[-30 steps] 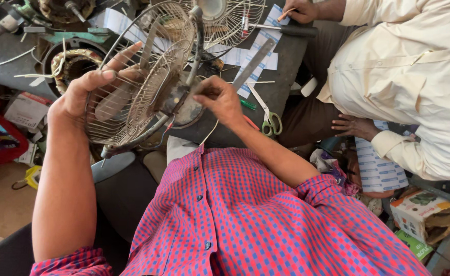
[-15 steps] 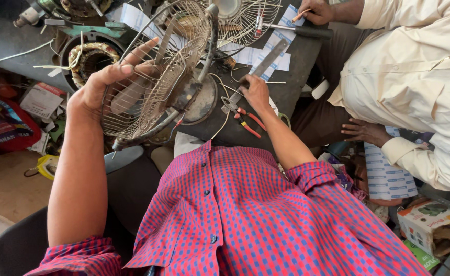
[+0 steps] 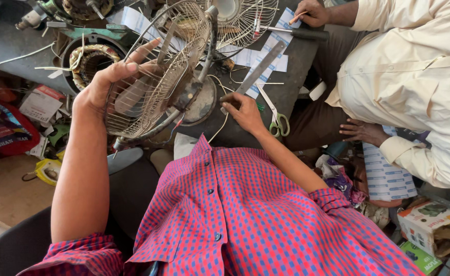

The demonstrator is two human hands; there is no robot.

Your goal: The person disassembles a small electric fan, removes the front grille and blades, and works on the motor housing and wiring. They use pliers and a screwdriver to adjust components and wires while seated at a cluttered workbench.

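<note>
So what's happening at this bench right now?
A person in a red checked shirt grips a wire fan guard with the left hand, holding it tilted over the dark bench. The right hand rests on the bench at the end of a flat metal file, beside green-handled scissors. Across the bench, another person's hand holds a pencil over papers.

The round wire fan guard [image 3: 158,76] fills the bench's left. Bare dark benchtop [image 3: 296,71] lies open between green-handled scissors [image 3: 277,120] and white paper slips [image 3: 266,61].
</note>
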